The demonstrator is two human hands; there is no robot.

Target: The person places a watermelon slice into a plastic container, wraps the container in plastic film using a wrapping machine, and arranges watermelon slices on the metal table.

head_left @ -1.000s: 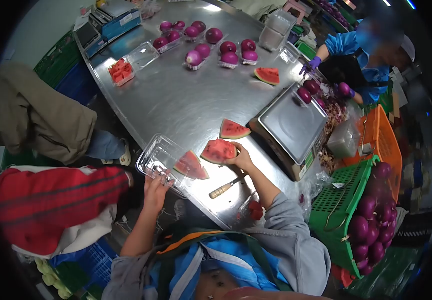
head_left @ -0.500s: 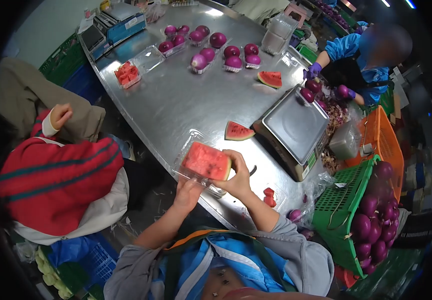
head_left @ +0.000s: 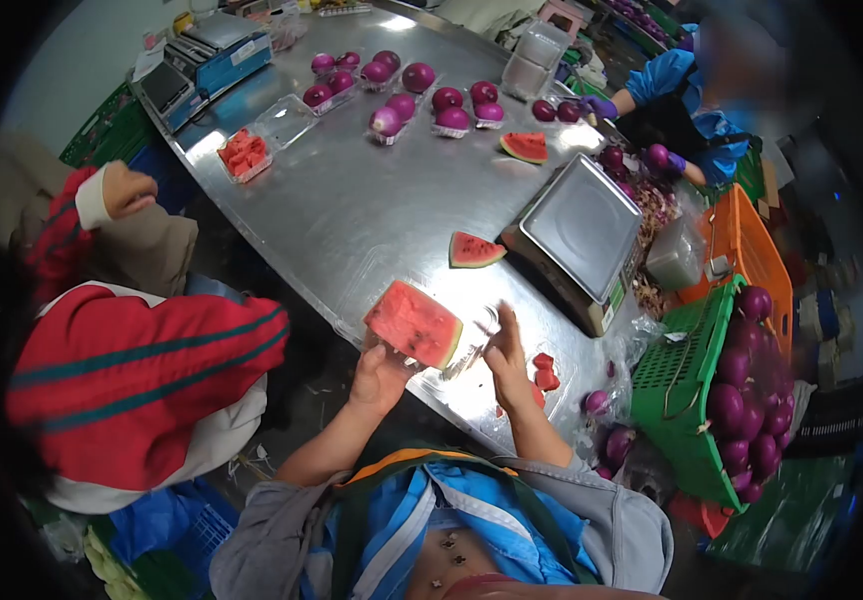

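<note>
A thick slab of watermelon [head_left: 414, 322] with red flesh and a strip of green rind sits over the table's near edge. My left hand [head_left: 380, 380] grips it from below, with shiny clear plastic between palm and fruit that looks like a tray. To the right of the slab, my right hand [head_left: 510, 358] is apart from it, fingers stretched and slightly blurred, holding nothing visible. Small red watermelon pieces [head_left: 546, 374] lie right beside that hand. Farther up the table rests a watermelon wedge [head_left: 476, 250], and another wedge [head_left: 524, 147] lies beyond it.
A weighing scale [head_left: 584, 225] stands right of the wedges. Packed purple onions [head_left: 418, 77] and a tray of cut watermelon [head_left: 244, 154] occupy the far side. A green crate [head_left: 687, 375] of onions stands at right. A person in a red sleeve [head_left: 152, 370] is at left; another wears purple gloves [head_left: 600, 107].
My right hand has let go of the watermelon slab and moved right, its fingers opening. My left hand still holds the slab. The person at left has raised a hand.
</note>
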